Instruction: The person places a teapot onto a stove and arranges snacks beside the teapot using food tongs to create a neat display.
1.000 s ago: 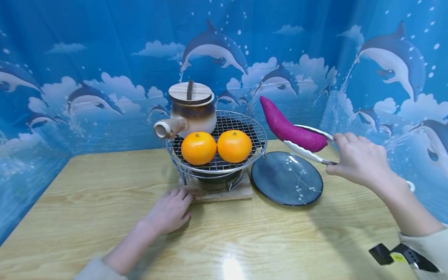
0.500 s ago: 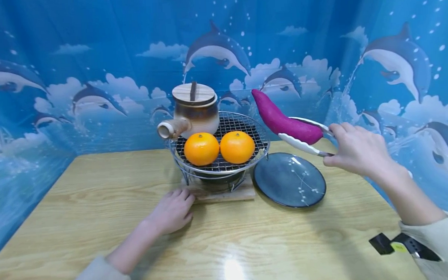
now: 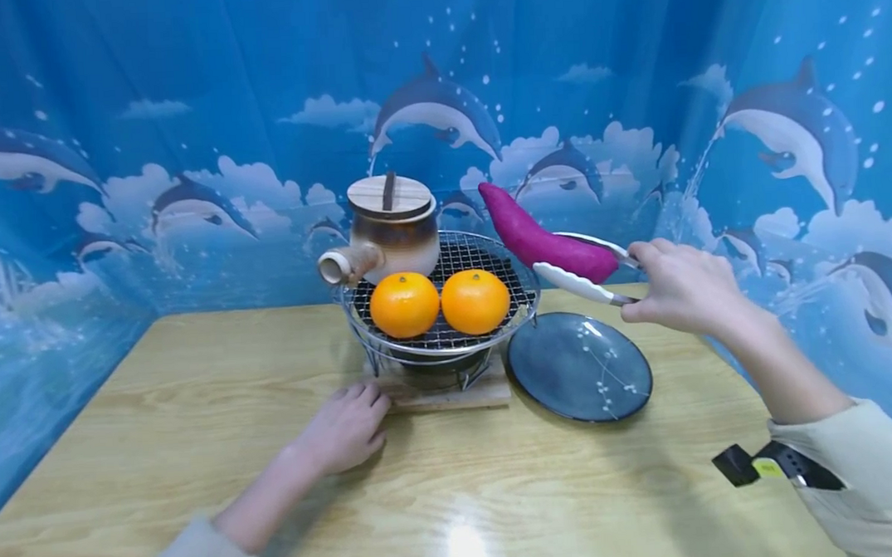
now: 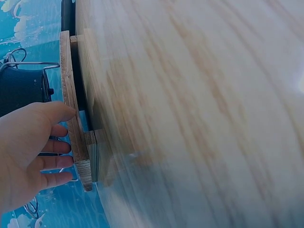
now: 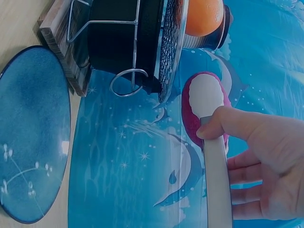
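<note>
In my right hand (image 3: 681, 289) I grip white-tipped tongs (image 3: 577, 283), thumb on one arm and fingers on the other. Between their tips is a purple sweet potato (image 3: 526, 233), held tilted in the air beside the wire grill rack (image 3: 452, 253), its narrow end up and left. In the right wrist view, a tong tip (image 5: 206, 95) lies against the sweet potato (image 5: 190, 118). My left hand (image 3: 348, 428) rests at the front left corner of the wooden board (image 3: 451, 399), its fingers loosely bent. Two oranges (image 3: 405, 305) and a lidded clay teapot (image 3: 395, 239) sit on the rack.
A dark blue plate (image 3: 577, 368) with a white blossom pattern lies right of the board. Under the rack stands a black stove (image 5: 121, 38) within a wire frame. A dolphin-print curtain (image 3: 258, 87) encloses the back and sides of the wooden table (image 3: 197, 389).
My right hand has moved left with the tongs and sweet potato, closer to the rack. My left hand stays at the board. The head view has shifted slightly.
</note>
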A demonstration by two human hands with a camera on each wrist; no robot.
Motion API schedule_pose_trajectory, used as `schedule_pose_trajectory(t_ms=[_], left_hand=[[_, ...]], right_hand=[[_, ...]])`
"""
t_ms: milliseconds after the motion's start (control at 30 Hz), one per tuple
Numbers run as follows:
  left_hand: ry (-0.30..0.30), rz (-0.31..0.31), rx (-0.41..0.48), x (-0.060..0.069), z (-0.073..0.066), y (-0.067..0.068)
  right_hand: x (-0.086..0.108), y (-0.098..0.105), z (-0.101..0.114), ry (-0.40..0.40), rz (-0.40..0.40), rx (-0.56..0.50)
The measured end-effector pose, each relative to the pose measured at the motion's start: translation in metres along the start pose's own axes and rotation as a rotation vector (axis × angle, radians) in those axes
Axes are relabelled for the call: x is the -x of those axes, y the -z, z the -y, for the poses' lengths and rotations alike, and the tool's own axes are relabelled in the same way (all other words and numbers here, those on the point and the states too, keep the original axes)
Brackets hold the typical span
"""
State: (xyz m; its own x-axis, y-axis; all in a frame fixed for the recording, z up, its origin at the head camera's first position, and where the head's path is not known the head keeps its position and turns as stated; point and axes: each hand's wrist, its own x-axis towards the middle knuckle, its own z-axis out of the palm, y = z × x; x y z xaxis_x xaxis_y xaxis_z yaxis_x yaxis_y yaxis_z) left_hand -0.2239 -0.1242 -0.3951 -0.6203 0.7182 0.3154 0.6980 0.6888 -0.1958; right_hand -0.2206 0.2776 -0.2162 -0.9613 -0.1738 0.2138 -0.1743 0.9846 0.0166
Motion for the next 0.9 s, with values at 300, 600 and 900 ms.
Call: schedule_pose_trajectory(t_ms=[300,600,900], left_hand=[[0.0,-0.01,-0.009,0.0,0.0,-0.001],[-0.003,-0.017,-0.004,0.001,-0.002,-0.001],[0.001,-0.025,-0.001,0.0,-0.001,0.0]], right_hand=[[-0.009,-0.001,0.006,0.014,0.004,-0.011],[-0.019,-0.001,0.013,0.044,0.01,0.0],[-0.024,0.001,0.019,0.065,0.031,0.005]])
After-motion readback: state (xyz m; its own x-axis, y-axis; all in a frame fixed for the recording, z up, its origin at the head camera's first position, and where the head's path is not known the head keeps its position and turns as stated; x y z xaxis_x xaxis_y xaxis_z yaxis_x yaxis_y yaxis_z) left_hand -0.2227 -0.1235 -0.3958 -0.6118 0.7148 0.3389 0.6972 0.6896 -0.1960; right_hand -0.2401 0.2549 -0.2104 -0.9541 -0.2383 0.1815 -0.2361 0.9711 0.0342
